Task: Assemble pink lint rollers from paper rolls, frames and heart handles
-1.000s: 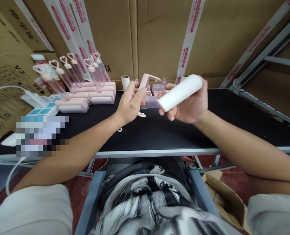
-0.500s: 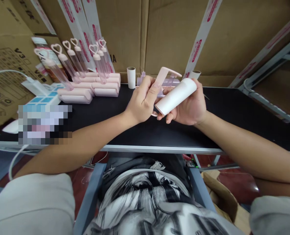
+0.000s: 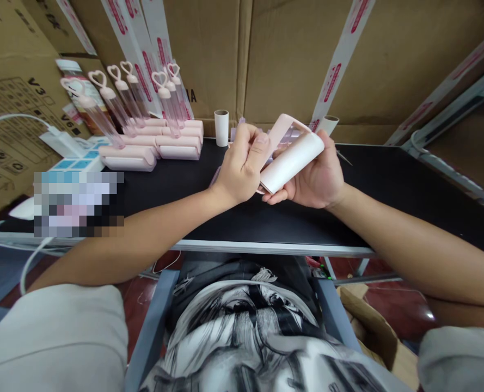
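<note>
My left hand is closed on a pale pink plastic frame, whose top arm reaches over to the far end of a white roll. Tilted up to the right, the roll lies in my right hand, with the fingers wrapped beneath it. The frame's lower arm shows only in part near the roll's near end. Behind my hands are translucent purple pieces, mostly hidden.
Pink holders with clear tubes and heart-shaped tops stand at the left, by a bottle and a power strip. White rolls stand at the back of the black table. Cardboard boxes rise behind.
The pink frame has come down toward the white roll, and its top arm now meets the roll's far end. My right fingers have curled closer under the roll.
</note>
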{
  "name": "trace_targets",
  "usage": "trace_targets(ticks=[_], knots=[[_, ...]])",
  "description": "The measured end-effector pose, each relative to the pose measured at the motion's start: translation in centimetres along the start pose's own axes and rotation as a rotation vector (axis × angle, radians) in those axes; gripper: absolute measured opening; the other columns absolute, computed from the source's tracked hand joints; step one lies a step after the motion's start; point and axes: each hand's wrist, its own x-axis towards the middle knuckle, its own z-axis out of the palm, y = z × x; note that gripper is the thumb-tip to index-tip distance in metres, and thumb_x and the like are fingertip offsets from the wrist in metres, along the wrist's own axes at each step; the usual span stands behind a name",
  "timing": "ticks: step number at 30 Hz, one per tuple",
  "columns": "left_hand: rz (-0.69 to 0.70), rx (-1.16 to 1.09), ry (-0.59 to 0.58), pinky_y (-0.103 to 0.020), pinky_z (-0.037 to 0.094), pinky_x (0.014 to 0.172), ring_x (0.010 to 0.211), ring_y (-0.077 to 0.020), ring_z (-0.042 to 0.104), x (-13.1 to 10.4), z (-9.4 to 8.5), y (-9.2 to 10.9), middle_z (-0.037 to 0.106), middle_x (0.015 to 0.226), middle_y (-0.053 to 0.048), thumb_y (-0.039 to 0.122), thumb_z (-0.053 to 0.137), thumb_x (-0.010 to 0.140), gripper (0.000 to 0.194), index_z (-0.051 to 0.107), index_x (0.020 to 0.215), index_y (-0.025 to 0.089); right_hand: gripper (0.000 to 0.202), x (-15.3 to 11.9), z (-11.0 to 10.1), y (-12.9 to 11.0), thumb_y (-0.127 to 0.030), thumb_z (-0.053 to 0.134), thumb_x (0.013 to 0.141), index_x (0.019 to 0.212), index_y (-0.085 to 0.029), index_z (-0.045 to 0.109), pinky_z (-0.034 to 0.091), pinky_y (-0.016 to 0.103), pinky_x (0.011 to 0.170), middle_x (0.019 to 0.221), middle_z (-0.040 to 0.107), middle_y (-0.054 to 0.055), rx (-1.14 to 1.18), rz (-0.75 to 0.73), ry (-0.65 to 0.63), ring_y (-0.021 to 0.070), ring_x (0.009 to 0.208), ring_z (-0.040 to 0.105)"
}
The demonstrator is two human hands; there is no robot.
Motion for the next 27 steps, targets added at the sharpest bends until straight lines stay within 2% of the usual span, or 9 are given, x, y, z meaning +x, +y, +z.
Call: trace_targets(ticks=[4,8,12,16,18,22,25,27], knots=[[-0.004,0.026,-0.001,-0.044,0.058,0.085,0.092,-0.0237,0.073,-0.1,-0.1,0.4,0.066,0.094,-0.003,0.069,0.031,0.114,0.046,0.053,0.110,0.028,0.087,0.0,1.0,0.0,-0.095,0.057,0.085,0.132,-0.022,0.069,0.072,0.054,0.075,0.103,0.085,0.013,-0.030,-0.024,0.020,0.0379,0.096,0.084],[-0.006,0.006,-0.005,-0.047,0.060,0.089,0.096,-0.0242,0.075,-0.3,0.1,0.6,0.068,0.095,-0.004,0.069,0.029,0.114,0.048,0.051,0.109,0.027,0.090,-0.3,1.9,0.0,-0.099,0.051,0.084,0.134,-0.026,0.067,0.071,0.053,0.078,0.107,0.084,0.010,-0.053,-0.038,0.021,0.0348,0.098,0.084],[-0.009,-0.061,-0.083,-0.045,0.062,0.091,0.106,-0.0252,0.077,-0.2,0.0,0.5,0.071,0.107,-0.006,0.074,0.034,0.111,0.049,0.053,0.120,0.029,0.086,-0.3,2.1,0.1,-0.098,0.053,0.084,0.128,-0.026,0.067,0.069,0.043,0.069,0.101,0.083,0.009,-0.109,-0.072,0.027,0.0306,0.087,0.082],[0.105,-0.119,-0.154,-0.042,0.062,0.093,0.111,-0.0244,0.073,0.6,-1.3,0.6,0.069,0.124,-0.009,0.080,0.047,0.105,0.059,0.052,0.136,0.029,0.083,0.0,1.8,0.7,-0.096,0.055,0.084,0.120,-0.023,0.069,0.064,0.036,0.060,0.095,0.081,0.010,-0.206,-0.104,0.043,0.0270,0.076,0.077],[0.152,-0.066,-0.205,-0.042,0.060,0.094,0.107,-0.0244,0.072,1.0,-2.1,1.0,0.071,0.121,-0.010,0.081,0.048,0.103,0.062,0.057,0.131,0.026,0.080,0.0,1.7,1.0,-0.095,0.055,0.086,0.115,-0.022,0.070,0.061,0.035,0.057,0.092,0.079,0.010,-0.273,-0.127,0.071,0.0257,0.074,0.075],[0.281,0.079,-0.265,-0.045,0.056,0.093,0.099,-0.0261,0.067,1.5,-3.3,2.3,0.070,0.103,-0.009,0.083,0.055,0.098,0.060,0.064,0.107,0.024,0.073,-0.5,1.5,1.1,-0.089,0.060,0.088,0.111,-0.020,0.070,0.057,0.034,0.059,0.092,0.074,0.009,-0.493,-0.250,0.186,0.0249,0.077,0.070],[0.357,0.139,-0.293,-0.045,0.054,0.088,0.093,-0.0257,0.062,1.5,-4.0,3.3,0.065,0.095,-0.007,0.078,0.069,0.091,0.054,0.059,0.094,0.024,0.066,-1.2,1.5,0.5,-0.083,0.061,0.094,0.111,-0.020,0.070,0.056,0.039,0.073,0.098,0.072,0.008,-0.830,-0.430,0.238,0.0254,0.087,0.067],[0.356,0.189,-0.338,-0.043,0.053,0.085,0.090,-0.0242,0.060,1.4,-4.4,3.8,0.062,0.094,-0.006,0.071,0.075,0.090,0.050,0.056,0.089,0.024,0.068,-1.5,1.5,-0.1,-0.086,0.053,0.097,0.107,-0.021,0.069,0.053,0.043,0.082,0.096,0.071,0.007,-1.090,-0.528,0.261,0.0254,0.088,0.064]])
